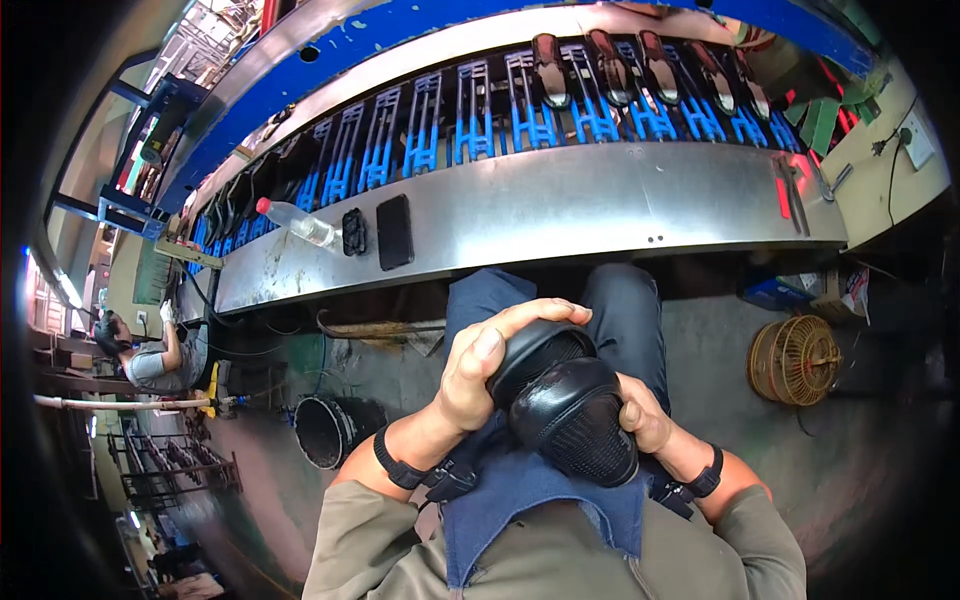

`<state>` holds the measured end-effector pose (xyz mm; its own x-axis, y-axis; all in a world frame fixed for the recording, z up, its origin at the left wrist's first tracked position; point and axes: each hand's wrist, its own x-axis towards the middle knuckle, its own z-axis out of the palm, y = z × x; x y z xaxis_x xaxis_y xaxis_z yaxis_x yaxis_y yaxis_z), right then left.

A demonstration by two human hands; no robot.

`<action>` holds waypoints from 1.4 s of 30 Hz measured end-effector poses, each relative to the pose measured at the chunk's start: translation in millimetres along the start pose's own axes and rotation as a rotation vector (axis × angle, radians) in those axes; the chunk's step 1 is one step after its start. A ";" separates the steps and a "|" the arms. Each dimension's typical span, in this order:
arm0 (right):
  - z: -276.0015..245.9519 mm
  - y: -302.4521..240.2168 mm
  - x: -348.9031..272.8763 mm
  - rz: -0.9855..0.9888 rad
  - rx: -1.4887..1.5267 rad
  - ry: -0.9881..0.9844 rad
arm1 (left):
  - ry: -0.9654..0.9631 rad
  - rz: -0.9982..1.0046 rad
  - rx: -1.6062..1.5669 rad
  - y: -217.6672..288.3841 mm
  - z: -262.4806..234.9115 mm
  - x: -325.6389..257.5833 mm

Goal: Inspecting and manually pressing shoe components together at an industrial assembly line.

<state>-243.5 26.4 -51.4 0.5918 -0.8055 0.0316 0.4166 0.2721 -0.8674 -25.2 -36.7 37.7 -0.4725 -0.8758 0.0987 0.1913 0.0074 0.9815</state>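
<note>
Evidently our left hand [470,370] and right hand [648,425] have their fingers wrapped around two black shoes [575,425], near five o'clock. We can't discern contents in the bucket [319,432] at eight or the bottle [308,228] at ten, lying on our steel bench [540,210]; blue racks [532,122] line twelve.

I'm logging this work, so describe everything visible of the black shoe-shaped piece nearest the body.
The shoe-shaped piece looks like glossy black leather: smooth section, seam, panel of small perforations. It tilts over blue cloth, perforated end toward the picture's lower right, overlapping a second black piece. The right hand holds its edge; its underside is hidden.
</note>
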 end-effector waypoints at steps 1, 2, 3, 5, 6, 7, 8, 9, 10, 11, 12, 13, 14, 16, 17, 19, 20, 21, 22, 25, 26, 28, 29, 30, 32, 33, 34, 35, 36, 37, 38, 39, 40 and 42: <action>-3.0 1.9 -2.9 -0.008 0.018 -0.011 | -0.027 0.017 0.045 1.9 2.6 0.5; -5.1 3.9 -5.7 -0.016 0.035 -0.023 | -0.032 0.005 0.042 0.3 4.9 -0.4; -4.9 6.3 -8.2 -0.015 0.042 -0.013 | -0.025 0.016 0.022 -1.1 7.2 -1.8; -4.7 7.9 -7.0 -0.052 0.066 0.004 | -0.021 0.029 0.006 -0.7 10.3 -1.8; -3.4 6.3 -6.6 -0.055 0.067 0.007 | -0.037 0.050 0.015 0.9 11.6 -3.1; -1.9 2.8 -6.0 -0.041 0.059 0.017 | -0.052 0.075 0.023 1.8 12.5 -4.1; -0.9 0.3 -5.5 -0.027 0.051 0.026 | -0.044 0.061 0.017 1.7 13.0 -5.7; -0.4 -0.9 -5.0 -0.029 0.049 0.025 | -0.045 0.064 0.017 1.9 13.4 -4.9; 1.2 -0.6 -5.8 -0.012 0.007 0.044 | -0.055 0.081 0.016 1.7 14.1 -5.5; 2.5 -0.1 -6.4 0.005 -0.035 0.063 | -0.064 0.099 0.013 1.6 14.4 -6.6; 3.6 0.4 -6.6 0.006 -0.035 0.063 | -0.064 0.099 0.013 2.2 14.3 -8.0; 4.0 0.3 -6.5 0.004 -0.037 0.062 | -0.070 0.070 0.042 3.5 14.3 -9.3; 4.6 0.4 -6.6 0.002 -0.039 0.062 | -0.076 0.042 0.071 4.1 14.2 -10.5; 2.7 4.6 -7.1 -0.010 0.004 0.047 | -0.086 0.091 0.054 1.8 13.1 -10.7; 2.0 6.0 -7.0 -0.024 0.048 0.033 | -0.096 0.139 0.038 1.0 12.6 -10.5; 3.1 6.4 -6.0 -0.019 0.040 0.033 | -0.088 0.135 0.033 0.7 13.0 -12.8; 3.7 6.8 -5.5 -0.014 0.036 0.032 | -0.079 0.128 0.030 0.3 13.1 -14.1; 4.2 7.0 -5.2 -0.013 0.035 0.034 | -0.079 0.128 0.028 -0.1 12.4 -15.0; 4.4 6.8 -4.8 -0.014 0.035 0.031 | -0.082 0.131 0.037 -0.2 11.6 -15.5; 5.9 6.4 -4.0 -0.021 0.035 0.032 | -0.082 0.142 0.043 -2.1 11.5 -17.4; 6.3 6.4 -4.1 -0.029 0.036 0.034 | -0.079 0.150 0.041 -2.7 11.8 -18.1; 4.5 9.8 -3.9 -0.030 0.031 0.037 | -0.081 0.129 0.057 -0.2 12.0 -19.0; 3.7 11.3 -3.7 -0.034 0.027 0.037 | -0.083 0.109 0.076 0.7 11.6 -19.2; 3.9 11.3 -3.7 -0.033 0.029 0.039 | -0.084 0.106 0.076 0.1 10.7 -19.5; 5.4 9.3 -4.1 -0.034 0.019 0.059 | -0.109 0.130 0.113 -0.8 8.8 -20.3; 5.5 8.5 -3.8 -0.032 0.024 0.061 | -0.109 0.125 0.111 -1.0 8.6 -21.4; 5.3 8.1 -4.7 -0.027 0.035 0.044 | -0.120 0.097 0.101 -1.0 9.6 -24.1; 4.7 8.5 -5.4 -0.023 0.047 0.026 | -0.131 0.068 0.091 -0.6 10.7 -26.5; 1.8 11.2 -6.2 -0.019 0.054 0.028 | -0.129 0.060 0.090 0.9 12.4 -28.3; -2.3 14.8 -8.1 -0.012 0.052 -0.002 | -0.130 0.037 0.042 3.3 15.7 -29.9; -3.5 17.2 -10.0 -0.005 0.051 -0.031 | -0.132 0.015 -0.006 7.3 19.1 -30.9; -1.0 18.4 -12.2 -0.001 0.057 -0.029 | -0.130 0.009 -0.009 15.8 20.5 -32.0; 1.8 16.1 -11.3 0.001 0.067 0.001 | -0.128 0.003 0.190 28.5 18.7 -30.2; 2.4 10.1 -9.4 -0.001 0.027 0.078 | -0.211 0.112 0.404 38.8 6.6 -32.4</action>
<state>-243.2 38.0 -59.3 0.5362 -0.8441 -0.0072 0.4363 0.2844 -0.8537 -8.1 -4.8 73.6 -0.6404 -0.7421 0.1980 -0.0794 0.3204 0.9439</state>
